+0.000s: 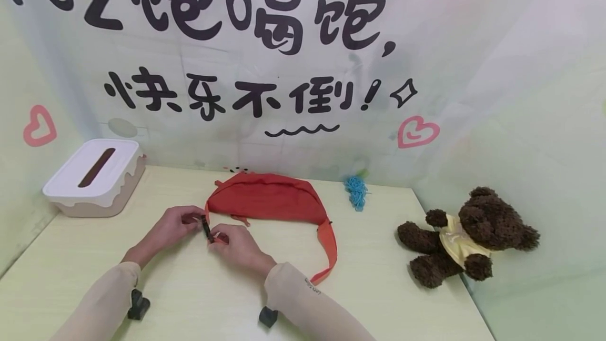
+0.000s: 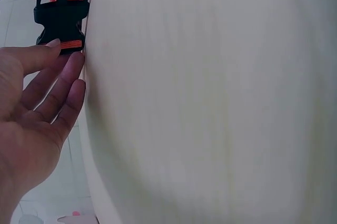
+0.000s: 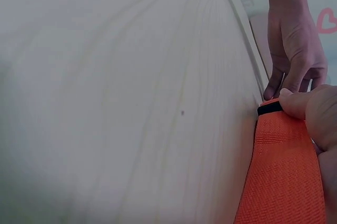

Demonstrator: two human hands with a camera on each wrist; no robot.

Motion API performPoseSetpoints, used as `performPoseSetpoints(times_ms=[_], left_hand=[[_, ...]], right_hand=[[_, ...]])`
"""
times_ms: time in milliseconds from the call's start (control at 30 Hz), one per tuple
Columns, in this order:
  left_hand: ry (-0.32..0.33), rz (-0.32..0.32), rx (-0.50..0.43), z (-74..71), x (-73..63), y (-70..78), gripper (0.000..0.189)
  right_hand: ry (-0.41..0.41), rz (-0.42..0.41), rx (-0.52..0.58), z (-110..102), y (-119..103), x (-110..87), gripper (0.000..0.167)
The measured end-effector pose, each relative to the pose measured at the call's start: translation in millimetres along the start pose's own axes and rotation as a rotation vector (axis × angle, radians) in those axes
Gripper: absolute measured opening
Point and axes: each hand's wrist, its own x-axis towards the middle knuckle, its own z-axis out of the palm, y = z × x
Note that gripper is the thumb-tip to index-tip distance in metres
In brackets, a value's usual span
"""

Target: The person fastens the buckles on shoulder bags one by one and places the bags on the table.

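A red waist bag (image 1: 270,199) lies on the table, its orange strap (image 1: 327,241) looping toward the front. Between the two hands is the strap's black side-release buckle (image 2: 63,21), whose halves sit end to end in the left wrist view. My left hand (image 1: 177,225) pinches the buckle's left end between thumb and fingers. At the other end my right hand (image 1: 239,246) pinches the buckle where the wide orange webbing (image 3: 284,176) meets it. My right fingertips are partly hidden in the left wrist view.
At the back left stands a white-lidded tissue box (image 1: 94,178). A blue tangled bundle (image 1: 356,192) lies near the back wall. On the right a brown teddy bear (image 1: 490,220) in a yellow shirt lies on its back by the table edge. Printed cloth walls enclose the table.
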Motion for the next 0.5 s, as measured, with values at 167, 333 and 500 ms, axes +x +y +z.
performPoseSetpoints(times_ms=[167,333,500], left_hand=[[0.0,-0.005,0.01,-0.5,0.1,0.6,0.027],[0.003,-0.002,0.01,0.0,0.0,0.7,0.026],[0.003,0.004,0.009,0.4,0.3,0.5,0.027]], right_hand=[[0.005,-0.005,-0.005,-0.4,-0.7,0.2,0.016],[0.002,-0.011,-0.022,-0.3,-1.4,0.5,0.015],[0.015,-0.004,-0.043,0.8,-1.7,0.0,0.014]])
